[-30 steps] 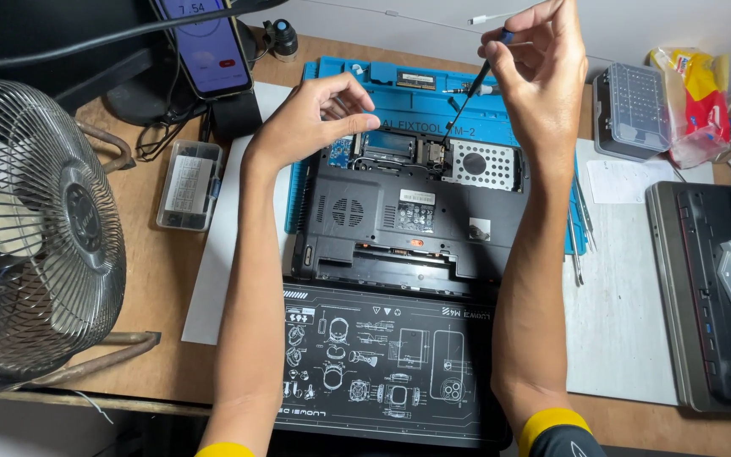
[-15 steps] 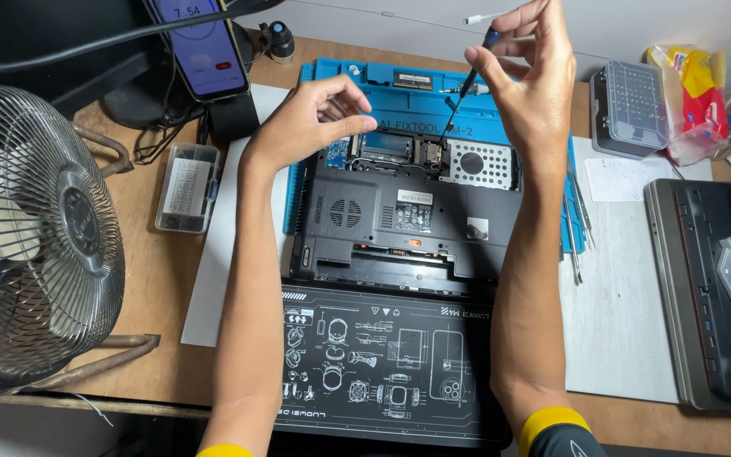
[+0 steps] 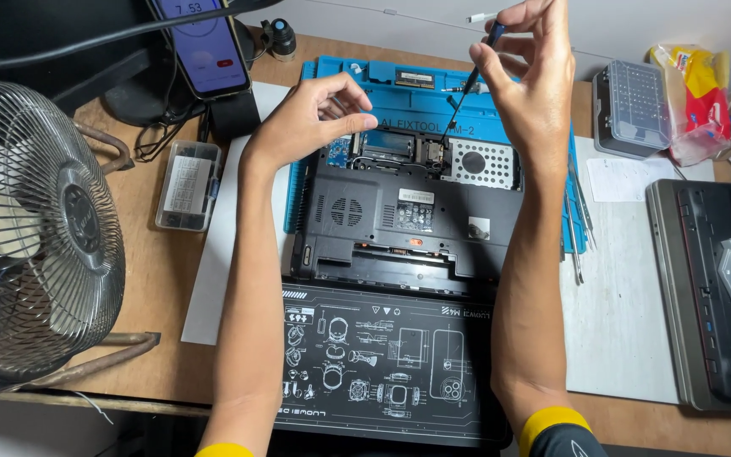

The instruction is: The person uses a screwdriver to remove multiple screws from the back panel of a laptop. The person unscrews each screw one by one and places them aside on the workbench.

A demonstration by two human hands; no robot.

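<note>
An opened black laptop base [image 3: 399, 220] lies bottom-up on a blue repair mat [image 3: 433, 89]. My right hand [image 3: 530, 85] pinches a thin dark screwdriver [image 3: 467, 85], held nearly upright with its tip down in the open bay near the laptop's far edge. My left hand [image 3: 310, 118] rests curled on the laptop's far left corner, fingers bent over the exposed board. It holds nothing that I can see.
A black printed mat [image 3: 382, 364] lies in front of the laptop. A metal fan [image 3: 31, 228] stands at left, with a small clear parts box [image 3: 186, 184] beside it. A phone [image 3: 205, 46] leans at the back. At right sit a bit case [image 3: 632, 106] and another laptop part [image 3: 717, 288].
My right hand has risen slightly and drawn the screwdriver more upright, with its tip still in the bay. My left hand stays on the corner.
</note>
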